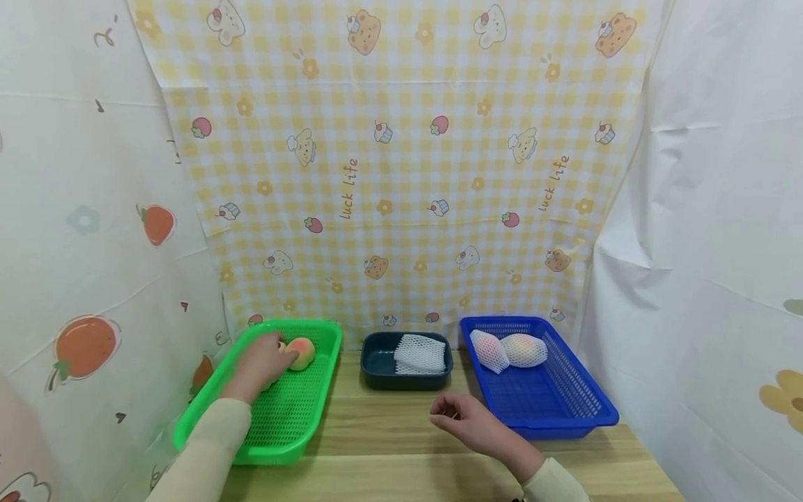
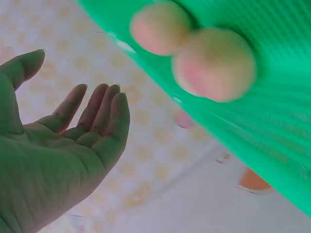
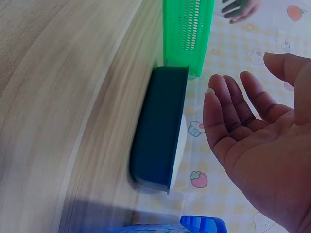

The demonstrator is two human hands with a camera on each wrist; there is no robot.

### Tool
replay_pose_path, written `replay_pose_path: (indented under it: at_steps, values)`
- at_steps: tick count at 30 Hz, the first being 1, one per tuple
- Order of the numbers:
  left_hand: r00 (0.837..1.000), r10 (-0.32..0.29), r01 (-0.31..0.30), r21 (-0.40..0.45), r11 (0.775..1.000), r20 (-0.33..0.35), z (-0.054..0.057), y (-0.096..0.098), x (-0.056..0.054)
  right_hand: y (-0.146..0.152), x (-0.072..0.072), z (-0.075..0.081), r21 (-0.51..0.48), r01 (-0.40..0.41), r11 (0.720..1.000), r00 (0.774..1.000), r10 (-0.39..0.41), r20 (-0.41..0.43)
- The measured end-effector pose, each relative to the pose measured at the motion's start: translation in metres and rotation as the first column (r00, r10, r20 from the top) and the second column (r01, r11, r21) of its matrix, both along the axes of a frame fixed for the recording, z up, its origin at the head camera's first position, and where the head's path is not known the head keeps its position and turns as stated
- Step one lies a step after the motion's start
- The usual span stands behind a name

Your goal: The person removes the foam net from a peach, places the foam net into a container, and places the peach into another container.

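My left hand [image 1: 260,364] reaches over the green basket [image 1: 288,446], its fingers parted and holding nothing. Two peaches lie near the basket's far end: a pink-and-yellow peach [image 1: 302,353] right by the fingertips, and a second peach [image 2: 161,28] beside it, mostly covered by the hand in the head view. Above the wooden table, in front of the dark teal box [image 1: 404,382], my right hand [image 1: 467,422] hovers with loosely bent fingers and an unfilled palm [image 3: 267,145]. White foam net sleeves [image 1: 420,354] lie in the right part of that box.
On the right stands a blue basket [image 1: 533,424], with two fruits in foam nets [image 1: 524,350] at its far end. A checked cloth [image 1: 401,174] hangs behind the wooden table [image 1: 376,432], and white cloths [image 1: 709,279] close off both sides.
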State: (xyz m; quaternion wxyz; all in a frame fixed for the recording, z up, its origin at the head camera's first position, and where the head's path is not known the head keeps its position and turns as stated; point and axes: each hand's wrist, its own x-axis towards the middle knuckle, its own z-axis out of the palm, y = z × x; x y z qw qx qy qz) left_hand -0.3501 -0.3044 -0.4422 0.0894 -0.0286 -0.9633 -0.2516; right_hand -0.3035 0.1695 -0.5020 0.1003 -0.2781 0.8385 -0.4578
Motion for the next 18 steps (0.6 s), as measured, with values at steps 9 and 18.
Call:
replay_pose_path:
  at_steps: [9,18]
  values:
    - [0.990,-0.125,0.135,0.174,0.975,-0.062,0.003,0.066,0.035,0.001,0.001,0.005,0.004,0.007,1.000,1.000,-0.007,-0.010]
    - [0.977,-0.190,0.205,0.184,0.961,-0.094,-0.011,0.123,0.058,0.001,0.000,0.008,0.016,0.022,1.000,0.999,-0.021,-0.032]
